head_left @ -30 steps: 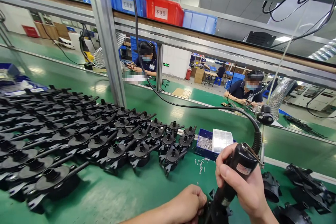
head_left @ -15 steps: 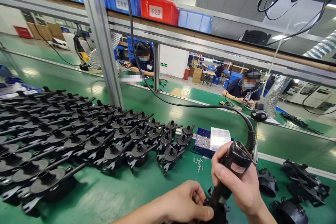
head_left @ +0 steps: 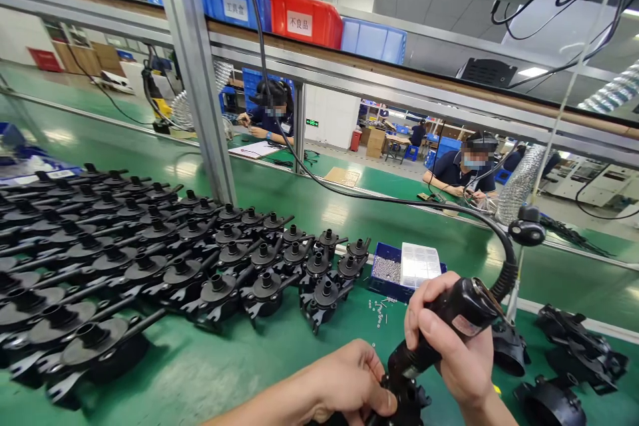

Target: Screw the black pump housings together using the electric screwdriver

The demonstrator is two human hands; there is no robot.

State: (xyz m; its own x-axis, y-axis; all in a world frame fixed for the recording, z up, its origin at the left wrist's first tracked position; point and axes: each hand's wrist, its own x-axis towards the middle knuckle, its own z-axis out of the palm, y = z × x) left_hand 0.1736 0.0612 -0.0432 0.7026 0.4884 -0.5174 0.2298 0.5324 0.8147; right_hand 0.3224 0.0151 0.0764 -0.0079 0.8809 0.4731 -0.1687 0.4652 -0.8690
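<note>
My right hand (head_left: pixel 452 339) is wrapped round a black corded electric screwdriver (head_left: pixel 449 319), which slants down to the left. Its lower end meets a black plastic part (head_left: pixel 407 403) at the bottom of the view; the tip itself is hidden. On that same part my left hand (head_left: pixel 352 379) is closed, thumb and fingers pinching its left side. Small screws and washers (head_left: pixel 382 311) lie loose on the green table just beyond my hands. Behind them stands a blue tray (head_left: pixel 387 266) of small metal pieces, with a clear compartment box (head_left: pixel 420 265) in it.
Rows of black assemblies (head_left: pixel 144 266) cover the table's left side. More black housings (head_left: pixel 549 399) lie at the right. The screwdriver's cable (head_left: pixel 379 198) arcs across the view. A metal post (head_left: pixel 194 73) and a shelf with a red bin (head_left: pixel 304 18) stand ahead. Co-workers sit beyond.
The screwdriver has tilted, its top end swinging right and slightly down in my right hand. My left hand has shifted slightly left, still on the black part. The cable has swung right.
</note>
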